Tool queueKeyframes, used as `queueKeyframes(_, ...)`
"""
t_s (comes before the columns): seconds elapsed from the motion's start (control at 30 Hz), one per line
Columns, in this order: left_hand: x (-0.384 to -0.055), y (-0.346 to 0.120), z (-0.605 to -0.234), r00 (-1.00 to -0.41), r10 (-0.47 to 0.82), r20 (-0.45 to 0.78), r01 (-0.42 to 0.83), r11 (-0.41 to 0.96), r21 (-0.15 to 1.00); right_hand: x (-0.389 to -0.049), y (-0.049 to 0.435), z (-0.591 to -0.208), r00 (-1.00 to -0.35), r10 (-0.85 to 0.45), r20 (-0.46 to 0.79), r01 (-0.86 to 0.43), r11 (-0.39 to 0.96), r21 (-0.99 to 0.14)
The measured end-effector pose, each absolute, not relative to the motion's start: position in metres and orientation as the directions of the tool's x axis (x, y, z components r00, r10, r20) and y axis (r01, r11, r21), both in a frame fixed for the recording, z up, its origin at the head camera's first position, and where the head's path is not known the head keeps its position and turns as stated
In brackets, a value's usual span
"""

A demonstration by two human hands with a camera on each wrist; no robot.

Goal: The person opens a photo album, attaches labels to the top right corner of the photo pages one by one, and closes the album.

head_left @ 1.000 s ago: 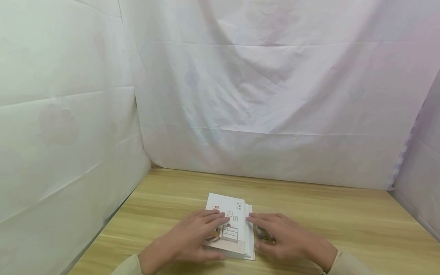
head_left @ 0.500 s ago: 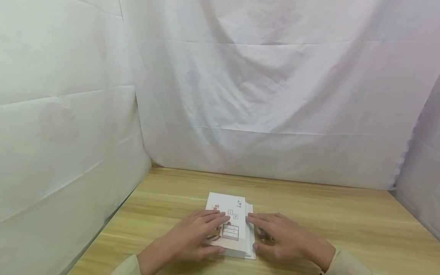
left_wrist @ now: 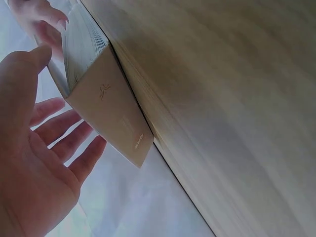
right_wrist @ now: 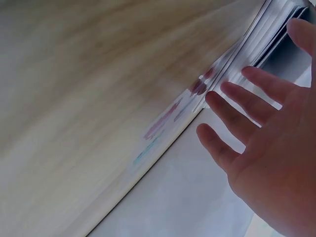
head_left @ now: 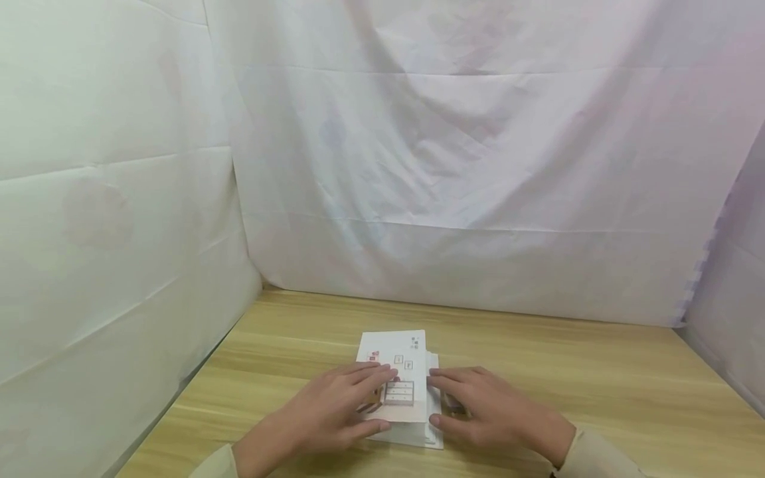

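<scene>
The white book point(head_left: 406, 384) lies at six o'clock in the head view, its cover printed with a chest of drawers, on top of white layers point(head_left: 434, 401) that jut past its three o'clock edge. From eight o'clock, the left hand point(head_left: 331, 406) reaches over the cover with its fingers stretched out and its thumb at the near edge. From four o'clock, the right hand point(head_left: 493, 411) meets the jutting side, fingers spread (whether their tips press there, I cannot tell). The hands are apart, the book between them. A dark patch point(head_left: 455, 404) beneath the right hand is mostly hidden. Beyond the book's far edge, the wooden table point(head_left: 311, 322) runs toward twelve to the white curtain point(head_left: 460, 166), with wider room toward two o'clock than ten.
</scene>
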State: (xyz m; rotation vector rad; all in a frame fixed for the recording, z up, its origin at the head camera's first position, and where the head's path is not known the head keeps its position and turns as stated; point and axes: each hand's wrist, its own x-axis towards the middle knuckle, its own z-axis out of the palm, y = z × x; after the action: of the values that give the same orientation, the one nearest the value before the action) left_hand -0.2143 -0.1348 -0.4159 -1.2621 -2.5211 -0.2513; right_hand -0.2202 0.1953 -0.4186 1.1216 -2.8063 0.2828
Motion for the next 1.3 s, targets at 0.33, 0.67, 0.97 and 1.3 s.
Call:
queueKeyframes(0.33, -0.212, -0.137, -0.413, -0.598, 0.717, 0.357, 0.789, 0.606, 0.105, -0.224, 0.180, -0.413, -0.721, -0.663, 0.202, -0.687, 0.721, -0.088)
queueKeyframes(0.67, -0.205, -0.141, -0.408, -0.674, 0.645, 0.361, 0.732, 0.650, 0.206, -0.225, 0.168, -0.418, -0.757, -0.616, 0.220, -0.638, 0.769, -0.043)
queueKeyframes(0.97, -0.199, -0.150, -0.405, -0.706, 0.572, 0.417, 0.708, 0.584, 0.397, -0.224, 0.168, -0.421, -0.750, -0.608, 0.262, -0.634, 0.773, -0.021)
queueKeyframes(1.3, -0.198, -0.159, -0.399, -0.713, 0.564, 0.417, 0.674, 0.389, 0.628, -0.224, 0.168, -0.421, -0.755, -0.604, 0.254, -0.632, 0.774, -0.037)
